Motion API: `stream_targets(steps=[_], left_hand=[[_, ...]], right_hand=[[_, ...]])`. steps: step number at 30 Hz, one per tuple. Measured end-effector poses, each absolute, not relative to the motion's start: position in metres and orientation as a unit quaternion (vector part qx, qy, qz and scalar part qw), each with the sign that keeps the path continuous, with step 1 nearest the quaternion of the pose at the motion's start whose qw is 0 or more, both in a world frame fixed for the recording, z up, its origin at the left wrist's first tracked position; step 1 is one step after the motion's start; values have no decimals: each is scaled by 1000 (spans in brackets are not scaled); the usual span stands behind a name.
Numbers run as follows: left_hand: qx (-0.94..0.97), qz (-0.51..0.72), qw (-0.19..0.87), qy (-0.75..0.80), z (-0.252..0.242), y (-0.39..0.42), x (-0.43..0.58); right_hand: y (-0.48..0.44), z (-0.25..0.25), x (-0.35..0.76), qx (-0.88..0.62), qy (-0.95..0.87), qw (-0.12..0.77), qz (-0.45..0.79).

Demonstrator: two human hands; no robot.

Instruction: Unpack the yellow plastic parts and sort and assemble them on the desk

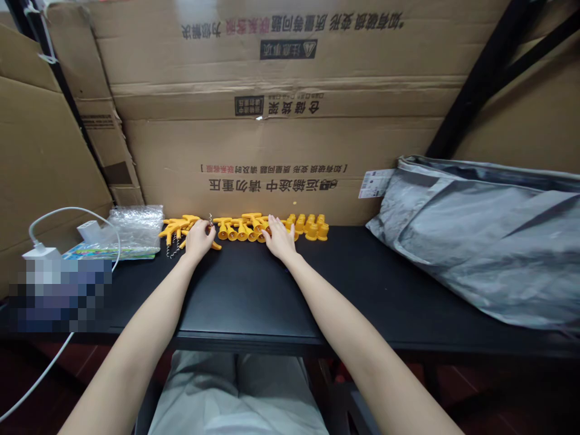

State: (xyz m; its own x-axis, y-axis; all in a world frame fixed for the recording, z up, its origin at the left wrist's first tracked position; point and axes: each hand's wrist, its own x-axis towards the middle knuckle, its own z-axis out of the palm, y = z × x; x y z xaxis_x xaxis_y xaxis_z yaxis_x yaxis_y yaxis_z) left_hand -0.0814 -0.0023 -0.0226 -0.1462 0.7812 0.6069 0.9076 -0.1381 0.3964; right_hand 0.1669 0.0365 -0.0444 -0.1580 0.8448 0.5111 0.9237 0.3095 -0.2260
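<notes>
My left hand (pixel 198 241) is closed around a corkscrew, whose thin metal spiral (pixel 210 220) points up past the fingers. Beside it lies a loose pile of yellow T-shaped corkscrew handles (pixel 174 226), with a few metal spirals hanging from them at the near side. My right hand (pixel 281 240) lies with its fingers stretched out over the right end of a row of yellow cone-shaped corkscrew pieces (pixel 242 232), touching them and hiding some. Short yellow caps (pixel 312 229) stand in a cluster just right of that hand.
A black table (pixel 254 302) spans the view. Cardboard with printed text (pixel 281 139) stands behind it. At left are bubble wrap (pixel 140 226), a white charger (pixel 43 257) with a cable, and a blurred patch. A large grey bag (pixel 475 241) fills the right side.
</notes>
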Motion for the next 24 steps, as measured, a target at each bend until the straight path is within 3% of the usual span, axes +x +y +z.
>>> stream_targets(steps=[7,12,19,24], left_hand=[[-667,-333,60,-663,-27,1,-81],[-675,-268,10,-687,-32,1,-79],[-684,-257,5,-683,-36,2,-79],[-682,-267,3,-681,-34,2,-78]], right_hand=[[50,-40,208,-605,-658,441,-83],[55,-49,244,-674,-547,491,-72],[67,-65,259,-723,-495,481,24],[78,-74,264,-744,-536,391,75]])
